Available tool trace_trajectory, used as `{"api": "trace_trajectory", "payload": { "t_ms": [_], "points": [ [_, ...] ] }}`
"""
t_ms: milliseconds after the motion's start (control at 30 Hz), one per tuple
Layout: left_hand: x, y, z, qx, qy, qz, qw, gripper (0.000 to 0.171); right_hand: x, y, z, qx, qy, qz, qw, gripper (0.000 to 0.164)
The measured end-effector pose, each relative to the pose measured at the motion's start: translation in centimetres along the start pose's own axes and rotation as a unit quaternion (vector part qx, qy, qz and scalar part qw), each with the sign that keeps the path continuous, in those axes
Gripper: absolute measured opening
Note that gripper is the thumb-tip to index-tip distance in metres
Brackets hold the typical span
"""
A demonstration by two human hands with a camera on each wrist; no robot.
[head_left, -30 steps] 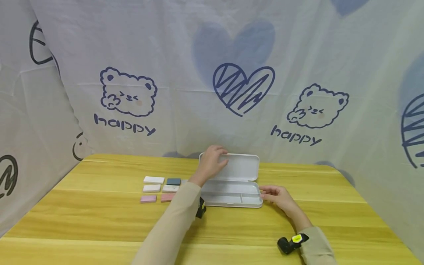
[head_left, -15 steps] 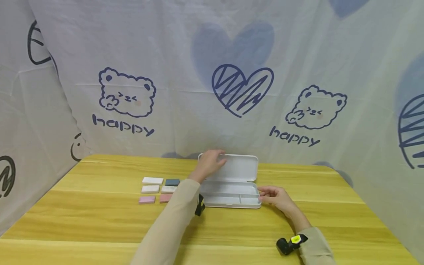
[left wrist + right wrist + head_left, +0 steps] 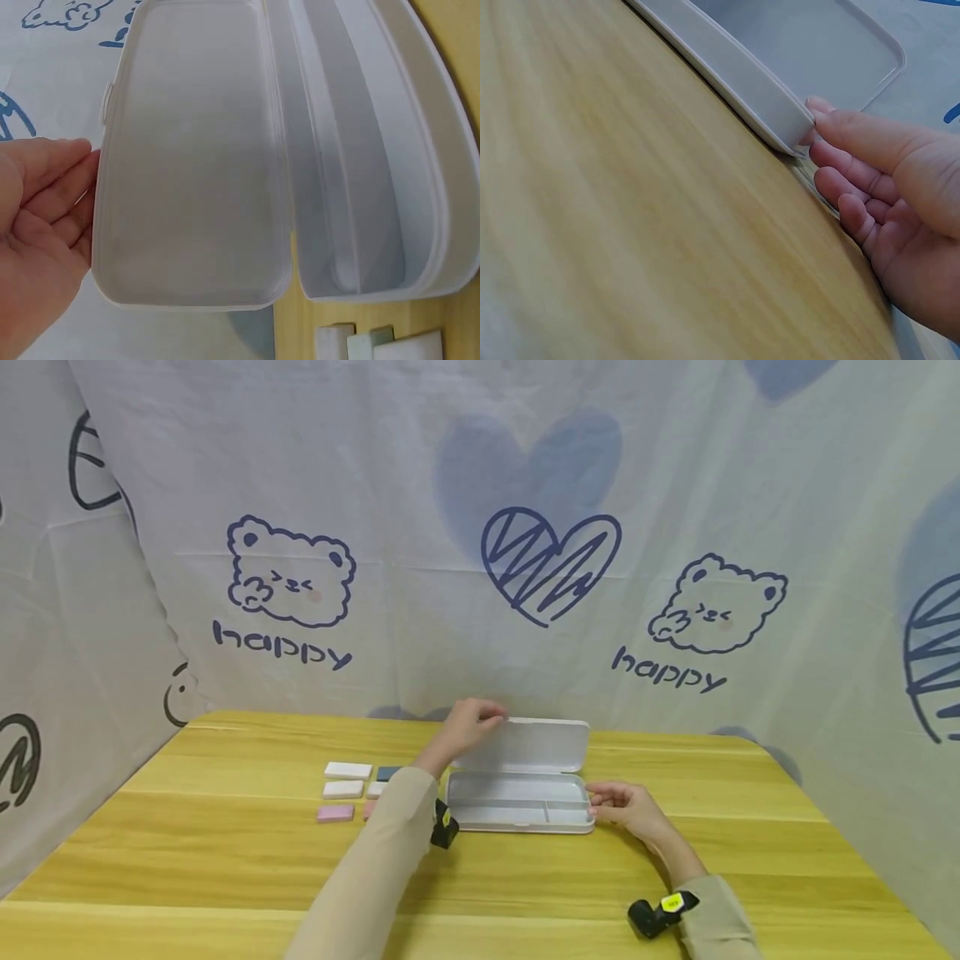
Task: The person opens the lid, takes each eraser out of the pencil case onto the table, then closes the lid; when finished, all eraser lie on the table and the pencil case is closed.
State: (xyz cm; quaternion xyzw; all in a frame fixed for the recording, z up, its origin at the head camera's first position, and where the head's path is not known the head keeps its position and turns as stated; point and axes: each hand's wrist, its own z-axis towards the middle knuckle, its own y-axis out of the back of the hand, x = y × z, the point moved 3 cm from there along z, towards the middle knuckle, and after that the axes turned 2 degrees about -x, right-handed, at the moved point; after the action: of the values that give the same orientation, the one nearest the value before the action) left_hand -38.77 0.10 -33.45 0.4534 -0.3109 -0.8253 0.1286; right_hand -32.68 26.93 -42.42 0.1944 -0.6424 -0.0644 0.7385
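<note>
A white pencil case (image 3: 498, 817) lies open on the table, its divided tray facing up. Its raised lid (image 3: 542, 748) leans at the back, hinged along the tray's far side. My left hand (image 3: 463, 727) is at the lid's upper left edge; in the left wrist view, its fingers (image 3: 71, 191) reach behind that edge and their tips are hidden. With thumb and forefinger, my right hand (image 3: 633, 808) pinches the right end of the tray, at the corner of the rim (image 3: 799, 124). The other fingers curl beside the case.
Left of the case lie several eraser-like blocks: white ones (image 3: 348, 770), a lilac one (image 3: 335, 813), a blue-grey one (image 3: 387, 773) and a reddish one partly behind my left sleeve (image 3: 375, 860). A printed cloth (image 3: 420, 610) hangs behind the table (image 3: 187, 827).
The lid has tilted slightly forward, with its top edge lower. My left hand has shifted from in front of the lid to behind its edge. The right hand stays at the tray's end.
</note>
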Motion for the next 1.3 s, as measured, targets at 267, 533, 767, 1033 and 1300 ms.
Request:
{"api": "trace_trajectory", "payload": {
  "t_ms": [267, 533, 767, 1033, 1300],
  "points": [
    [-2.7, 0.9, -2.2, 0.041, 0.028, -0.031, 0.9983, 0.018, -0.1, 0.2, 0.0, 0.005, 0.001, 0.011, 1.0, 0.045],
    [-3.1, 0.2, -4.6, 0.11, 0.061, -0.08, 0.9888, 0.019, -0.8, 0.8, 0.1, 0.05, 0.069, 0.051, 0.995, 0.038],
    [-2.7, -1.0, -5.7, 0.121, 0.021, -0.08, 0.9892, 0.017, 0.0, 0.5, -0.1, 0.031, 0.01, 0.038, 0.999, 0.034],
    [-1.8, -2.3, -6.3, 0.154, 0.0, -0.065, 0.986, 0.017, -0.2, 0.4, -0.1, 0.017, 0.008, 0.026, 0.999, 0.041],
    [-1.5, -3.1, -6.4, 0.19, -0.006, -0.029, 0.9814, 0.024, 0.0, 0.3, -0.2, 0.013, 0.008, 0.027, 1.0, 0.039]
  ]
}}
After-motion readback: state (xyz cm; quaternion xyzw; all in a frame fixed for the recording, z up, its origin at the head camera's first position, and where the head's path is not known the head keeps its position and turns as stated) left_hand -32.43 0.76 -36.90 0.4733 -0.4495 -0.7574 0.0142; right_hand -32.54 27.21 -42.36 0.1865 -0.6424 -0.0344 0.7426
